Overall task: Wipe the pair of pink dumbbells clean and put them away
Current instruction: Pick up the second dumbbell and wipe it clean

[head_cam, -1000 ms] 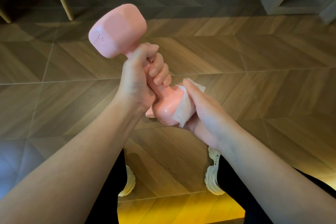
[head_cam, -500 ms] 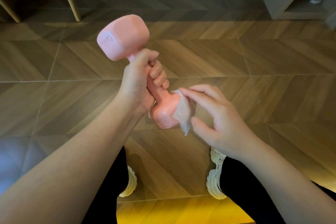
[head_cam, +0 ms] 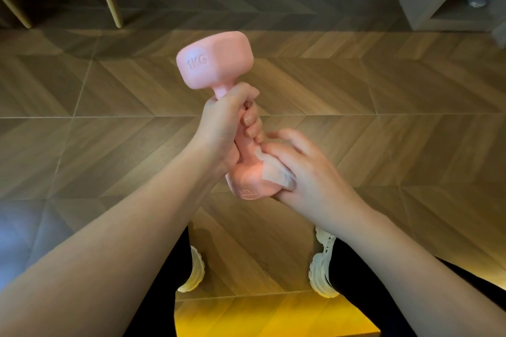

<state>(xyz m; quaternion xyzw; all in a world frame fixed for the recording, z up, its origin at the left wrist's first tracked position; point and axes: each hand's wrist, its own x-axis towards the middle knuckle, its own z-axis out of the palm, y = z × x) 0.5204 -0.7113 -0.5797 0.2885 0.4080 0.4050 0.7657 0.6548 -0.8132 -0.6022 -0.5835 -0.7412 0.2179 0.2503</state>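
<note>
Gripping pink dumbbell by handle in left hand, near-upright; clasping wipe against lower head with right hand.

Right hand wraps back around the near head, wipe pressed flat; dumbbell swings upright, nearer centre.

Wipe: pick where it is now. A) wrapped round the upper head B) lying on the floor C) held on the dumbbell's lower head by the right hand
C: the right hand holds the wipe against the lower head of the dumbbell, gripped by the left hand.
</note>
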